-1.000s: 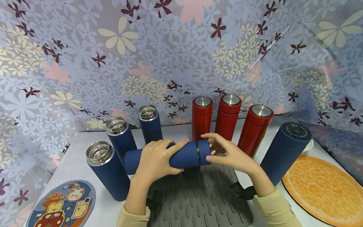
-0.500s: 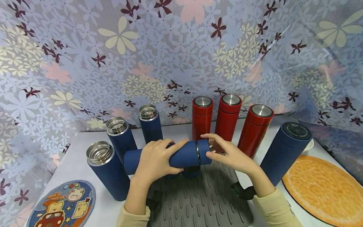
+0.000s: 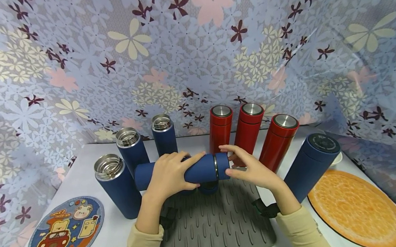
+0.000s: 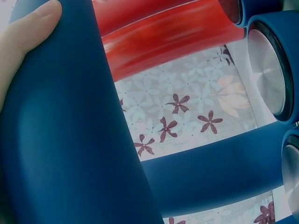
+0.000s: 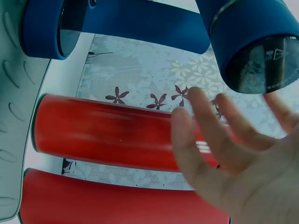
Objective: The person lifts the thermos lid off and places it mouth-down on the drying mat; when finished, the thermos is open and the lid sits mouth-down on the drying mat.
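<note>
A blue flask (image 3: pixel 201 171) lies sideways in the air above the grey ribbed mat (image 3: pixel 218 221). The left hand (image 3: pixel 168 173) grips its body from above; the left wrist view shows a thumb on the blue side (image 4: pixel 70 116). At the capped end, the right hand (image 3: pixel 251 167) is spread round the lid (image 3: pixel 223 165). In the right wrist view its fingers (image 5: pixel 201 121) stand apart beside the dark lid top (image 5: pixel 261 63), with a gap at the nearest ones; whether any fingertip touches cannot be told. Blue caps (image 3: pixel 208 188) sit below the flask on the mat, partly hidden.
Several lidless blue flasks (image 3: pixel 117 186) stand at the left, three red flasks (image 3: pixel 250 127) at the back right, and a lidded blue flask (image 3: pixel 311 165) at the right. A round cartoon mat (image 3: pixel 65 232) lies left, an orange round mat (image 3: pixel 355 208) right, near a white dish (image 3: pixel 337 159).
The right hand's fingers have shifted slightly about the lid. The left hand and the flask stay where they were.
</note>
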Tool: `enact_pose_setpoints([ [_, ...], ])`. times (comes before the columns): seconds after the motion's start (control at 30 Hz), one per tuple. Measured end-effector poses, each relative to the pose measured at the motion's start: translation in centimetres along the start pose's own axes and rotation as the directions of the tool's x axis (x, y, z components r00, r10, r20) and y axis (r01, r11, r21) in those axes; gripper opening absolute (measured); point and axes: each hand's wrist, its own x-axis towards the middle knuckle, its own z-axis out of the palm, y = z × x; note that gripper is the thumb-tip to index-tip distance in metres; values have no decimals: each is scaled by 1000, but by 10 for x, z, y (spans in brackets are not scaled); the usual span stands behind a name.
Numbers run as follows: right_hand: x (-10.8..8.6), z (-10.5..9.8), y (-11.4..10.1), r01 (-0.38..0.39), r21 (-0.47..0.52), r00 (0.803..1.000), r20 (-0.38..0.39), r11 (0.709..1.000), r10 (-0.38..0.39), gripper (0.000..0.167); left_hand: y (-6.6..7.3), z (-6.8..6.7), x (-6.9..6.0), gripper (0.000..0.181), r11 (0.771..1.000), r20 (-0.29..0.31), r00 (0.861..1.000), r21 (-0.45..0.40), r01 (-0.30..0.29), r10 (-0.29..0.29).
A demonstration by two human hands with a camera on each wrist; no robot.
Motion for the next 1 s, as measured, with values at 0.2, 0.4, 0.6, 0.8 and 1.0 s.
enact_pose_setpoints([
  [0.2,-1,0,1,-29,-13,999,-21,1000,28,56,0,1,-1,82,1000,7,1000,-1,3,-3],
  [0.4,-1,-3,-1,37,1,999,-18,999,-37,76,0,0,0,81,1000,15,1000,10,4,-4],
  [0.6,0,-2,1,27,-3,1000,-7,1000,-27,62,0,1,0,82,1000,9,1000,3,5,-5],
  [0.8,0,1,-2,-58,-61,998,-20,996,56,50,1,1,0,83,1000,-1,1000,6,-6,6],
  [1.0,2,5,-2,-106,-47,994,-15,993,106,48,2,1,1,82,1000,1,1000,13,-16,16],
])
